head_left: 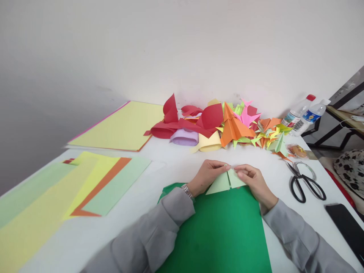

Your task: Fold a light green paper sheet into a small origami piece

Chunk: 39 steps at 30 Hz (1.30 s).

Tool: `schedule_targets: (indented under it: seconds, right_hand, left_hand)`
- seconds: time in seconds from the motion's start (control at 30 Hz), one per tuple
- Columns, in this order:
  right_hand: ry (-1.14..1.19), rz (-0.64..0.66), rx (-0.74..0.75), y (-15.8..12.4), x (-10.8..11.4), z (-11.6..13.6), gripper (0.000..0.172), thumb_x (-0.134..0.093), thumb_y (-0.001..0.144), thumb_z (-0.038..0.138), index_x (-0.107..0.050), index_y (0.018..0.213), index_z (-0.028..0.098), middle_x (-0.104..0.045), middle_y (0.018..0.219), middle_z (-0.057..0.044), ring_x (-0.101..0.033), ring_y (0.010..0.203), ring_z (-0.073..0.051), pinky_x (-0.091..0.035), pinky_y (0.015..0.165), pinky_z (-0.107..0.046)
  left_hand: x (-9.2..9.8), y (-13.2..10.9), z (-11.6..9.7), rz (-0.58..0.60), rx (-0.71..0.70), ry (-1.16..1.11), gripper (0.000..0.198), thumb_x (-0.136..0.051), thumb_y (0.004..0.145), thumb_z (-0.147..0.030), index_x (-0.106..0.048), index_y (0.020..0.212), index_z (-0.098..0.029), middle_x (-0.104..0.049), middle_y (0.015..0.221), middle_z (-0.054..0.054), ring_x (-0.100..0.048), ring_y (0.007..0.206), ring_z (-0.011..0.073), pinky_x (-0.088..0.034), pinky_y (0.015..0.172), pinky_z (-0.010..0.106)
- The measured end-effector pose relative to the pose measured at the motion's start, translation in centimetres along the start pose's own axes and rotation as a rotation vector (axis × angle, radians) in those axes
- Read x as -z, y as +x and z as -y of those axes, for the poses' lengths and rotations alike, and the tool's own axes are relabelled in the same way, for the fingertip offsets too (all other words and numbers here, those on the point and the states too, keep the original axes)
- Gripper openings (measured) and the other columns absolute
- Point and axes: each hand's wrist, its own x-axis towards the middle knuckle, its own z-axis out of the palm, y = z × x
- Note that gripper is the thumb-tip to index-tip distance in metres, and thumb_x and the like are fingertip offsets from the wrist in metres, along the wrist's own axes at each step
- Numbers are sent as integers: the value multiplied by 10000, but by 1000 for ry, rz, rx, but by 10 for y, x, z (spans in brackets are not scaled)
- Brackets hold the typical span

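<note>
A pale green sheet of paper (219, 184), folded into a triangular shape with a slit down its middle, is held between my two hands. My left hand (206, 175), with a metal watch on its wrist, pinches it near the top point from the left. From the right, my right hand (254, 181) grips it close to the same point, fingers closed. Beneath the folded paper lies a large dark green sheet (218, 231), whose upper left corner is crumpled.
Colored sheets (110, 189) and a yellow stack (119, 127) lie at left. Behind my hands are red paper shapes (212, 119) and folded paper planes (233, 127). Scissors (301, 178), a black phone (345, 227) and two bottles (308, 117) are at right.
</note>
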Motion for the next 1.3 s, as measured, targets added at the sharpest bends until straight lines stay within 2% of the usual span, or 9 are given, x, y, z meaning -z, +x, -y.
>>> schedule_targets:
  seconds: [0.1, 0.2, 0.33, 0.5, 0.6, 0.73, 0.87, 1.03, 1.3]
  right_hand:
    - [22, 26, 37, -2, -1, 1, 473, -827, 566, 364, -668, 989, 225, -695, 976, -46, -655, 754, -192, -541, 549, -275]
    - [-75, -166, 70, -4, -1, -1, 272, -730, 705, 407, -691, 845, 177, -695, 715, -37, -642, 586, -178, -541, 518, -293]
    - [-333, -436, 496, -10, 2, -1, 183, -576, 857, 302, -712, 945, 216, -722, 857, -70, -675, 763, -222, -564, 704, -388]
    - [-674, -222, 1007, -21, 0, 8, 418, -449, 878, 95, -635, 1181, 314, -663, 1171, -74, -592, 1105, -262, -506, 900, -490]
    - [-757, -149, 1096, -22, -1, 9, 477, -416, 863, 43, -594, 1237, 279, -649, 1193, -104, -569, 1141, -272, -515, 883, -503]
    - [-768, -70, 1066, -17, 1, 3, 433, -450, 856, 57, -598, 1208, 261, -655, 1173, -115, -571, 1138, -279, -525, 866, -509]
    - [-826, 9, 1027, -11, 6, -5, 361, -551, 832, 108, -617, 1160, 244, -652, 1177, -115, -547, 1169, -288, -512, 895, -517]
    - [-803, -85, 957, -9, 7, -5, 226, -641, 782, 163, -704, 970, 272, -622, 1235, -88, -532, 1167, -300, -471, 923, -536]
    - [-315, -310, 411, -3, -1, -4, 120, -718, 733, 321, -733, 680, 214, -690, 990, -82, -638, 924, -229, -514, 821, -367]
  left_hand:
    - [0, 0, 0, -52, 43, -86, 289, -761, 633, -409, -753, 740, -140, -734, 723, 55, -608, 627, 165, -463, 589, 275]
    - [-1, 0, -1, -13, 49, -164, 332, -794, 595, -386, -742, 795, -126, -727, 734, 63, -628, 666, 183, -495, 636, 308]
    - [-2, 0, 0, -19, -105, -188, 427, -835, 545, -268, -707, 932, -139, -718, 916, 74, -643, 886, 214, -492, 858, 377]
    - [-3, 3, 1, -204, -259, -151, 312, -798, 616, -315, -644, 832, -151, -659, 880, 33, -622, 870, 170, -493, 853, 323]
    - [-3, 1, -2, -93, -141, -232, 338, -715, 698, -460, -630, 775, -142, -647, 745, 27, -623, 706, 157, -522, 690, 304]
    - [-1, -2, -5, 137, 37, -415, 463, -653, 717, -562, -661, 769, -101, -673, 696, 78, -624, 605, 174, -517, 574, 310]
    - [2, -3, -4, 144, 78, -411, 299, -814, 607, -289, -679, 788, -93, -701, 712, 64, -636, 622, 150, -525, 633, 290]
    - [0, -4, -4, 107, 52, -365, 337, -820, 598, -260, -641, 840, -107, -718, 718, 61, -657, 627, 159, -535, 638, 302]
    - [-7, -5, -4, 142, -14, -286, 365, -801, 634, -310, -580, 865, -133, -728, 805, 56, -691, 790, 209, -551, 803, 421]
